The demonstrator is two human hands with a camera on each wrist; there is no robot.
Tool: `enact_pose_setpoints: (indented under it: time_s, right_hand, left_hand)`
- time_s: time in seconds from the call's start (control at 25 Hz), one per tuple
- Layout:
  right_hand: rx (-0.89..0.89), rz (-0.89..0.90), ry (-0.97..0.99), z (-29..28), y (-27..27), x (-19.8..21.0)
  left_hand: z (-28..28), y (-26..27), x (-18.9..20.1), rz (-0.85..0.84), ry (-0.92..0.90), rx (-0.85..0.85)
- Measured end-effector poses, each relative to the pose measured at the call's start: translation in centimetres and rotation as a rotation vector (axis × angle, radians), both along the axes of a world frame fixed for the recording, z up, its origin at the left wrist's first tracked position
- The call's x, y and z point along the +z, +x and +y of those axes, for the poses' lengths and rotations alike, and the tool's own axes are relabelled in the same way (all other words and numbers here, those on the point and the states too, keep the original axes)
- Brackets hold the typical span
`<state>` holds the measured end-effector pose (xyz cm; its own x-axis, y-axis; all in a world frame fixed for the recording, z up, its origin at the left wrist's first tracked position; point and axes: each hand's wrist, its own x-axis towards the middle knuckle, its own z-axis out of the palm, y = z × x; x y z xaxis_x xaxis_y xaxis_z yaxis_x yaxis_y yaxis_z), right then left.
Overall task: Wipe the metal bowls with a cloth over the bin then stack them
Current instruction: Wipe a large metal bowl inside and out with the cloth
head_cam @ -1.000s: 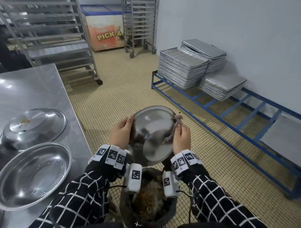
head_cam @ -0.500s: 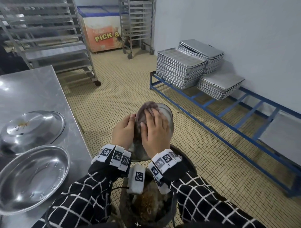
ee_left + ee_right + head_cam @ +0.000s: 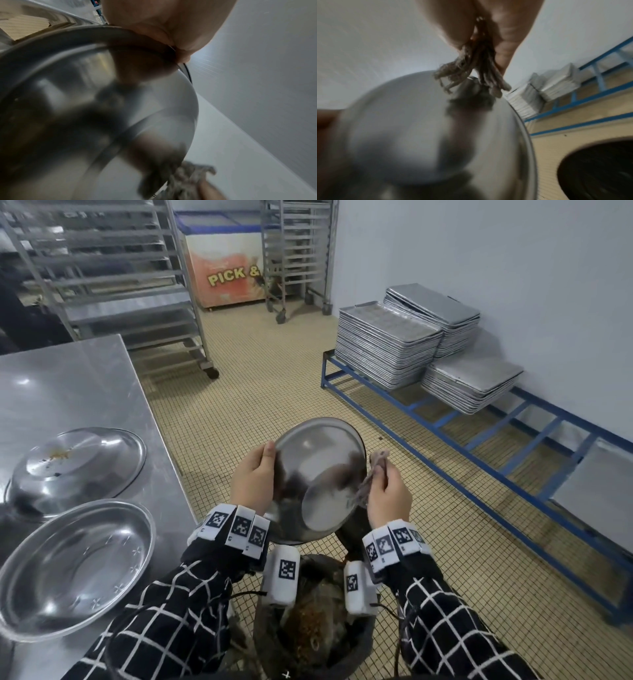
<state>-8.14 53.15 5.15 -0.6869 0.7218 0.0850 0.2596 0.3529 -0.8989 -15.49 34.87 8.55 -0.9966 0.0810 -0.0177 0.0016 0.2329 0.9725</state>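
Three metal bowls show in the head view. One metal bowl [image 3: 318,481] is held up in the air, tipped on its side, just above the dark bin [image 3: 359,642] on the floor. The left hand [image 3: 253,481] grips its left rim, with the thumb on the inside. The right hand [image 3: 388,498] pinches a gray cloth [image 3: 371,477] at the bowl's right rim, and the cloth touches the rim there. The bin has brown scraps in it. On the counter [image 3: 68,385], near its right edge, an upside-down bowl [image 3: 78,470] lies with brown crumbs on its bottom. An open bowl [image 3: 75,566] sits right side up closer to the near edge, and it touches or covers a bit of the upside-down one. Stacks of trays [image 3: 387,350] sit on a blue rack [image 3: 445,422] by the wall. In the left wrist view, the left hand [image 3: 168,24] is curled over the rim of the held bowl [image 3: 85,108], and the shiny inside fills most of the picture. A bit of the cloth [image 3: 187,174] shows at the bowl's lower edge. In the right wrist view, which is blurry, the right hand [image 3: 479,25] squeezes the bunched cloth [image 3: 474,71] between thumb and fingers. The cloth ends hang down to the rim of the bowl [image 3: 419,128]. The bin's dark mouth [image 3: 599,170] shows at the lower right, under the bowl's edge.
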Motion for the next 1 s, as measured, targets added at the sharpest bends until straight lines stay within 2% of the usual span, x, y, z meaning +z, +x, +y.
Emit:
enact_pose_setpoints:
  time_s: [0.04, 0.12, 0.2, 0.28, 0.36, 0.4, 0.56, 0.64, 0.72, 0.8, 0.92, 1.0]
  right_hand:
    - [0.018, 0.115, 0.059, -0.9, -0.1, 0.7]
    - [0.18, 0.237, 0.269, -2.8, -0.6, 1.7]
    - [0.307, 0.198, 0.595, -4.8, -1.1, 1.7]
    - [0.281, 0.124, 0.761, -5.3, -1.5, 1.3]
    - [0.157, 0.085, 0.676, -4.5, -1.9, 1.1]
    - [0.095, 0.085, 0.564, -3.8, -2.0, 1.1]
    - [-0.056, 0.1, -0.073, -0.4, -0.7, -0.9]
    - [-0.11, 0.058, -0.315, 0.6, 0.7, -2.5]
    - [-0.14, 0.046, -0.47, 1.6, 1.3, -3.4]
    - [-0.136, 0.058, -0.477, 2.4, 1.5, -2.9]
    - [-0.04, 0.05, -0.259, 3.5, 1.5, -0.9]
    - [0.078, 0.032, -0.145, 4.0, 1.4, 0.7]
  left_hand:
    - [0.2, 0.1, 0.0, 0.006, -0.013, -0.012]
    - [0.8, 0.4, 0.1, 0.014, -0.037, -0.046]
    - [1.2, 0.6, 0.3, 0.008, -0.028, -0.07]
    - [1.5, 0.7, 0.5, -0.016, 0.011, -0.068]
    - [1.5, 0.8, 0.6, -0.034, 0.036, -0.074]
    - [1.4, 0.9, 0.6, -0.04, 0.034, -0.082]
    - [1.1, 0.6, -0.1, -0.048, 0.048, -0.033]
    - [1.0, 0.4, -0.5, -0.054, 0.06, -0.004]
    - [0.9, 0.3, -0.9, -0.054, 0.057, 0.011]
    - [1.0, 0.2, -1.2, -0.07, 0.072, 0.022]
    - [1.2, 0.4, -1.4, -0.075, 0.074, 0.005]
    - [1.4, 0.8, -1.2, -0.038, 0.081, -0.074]
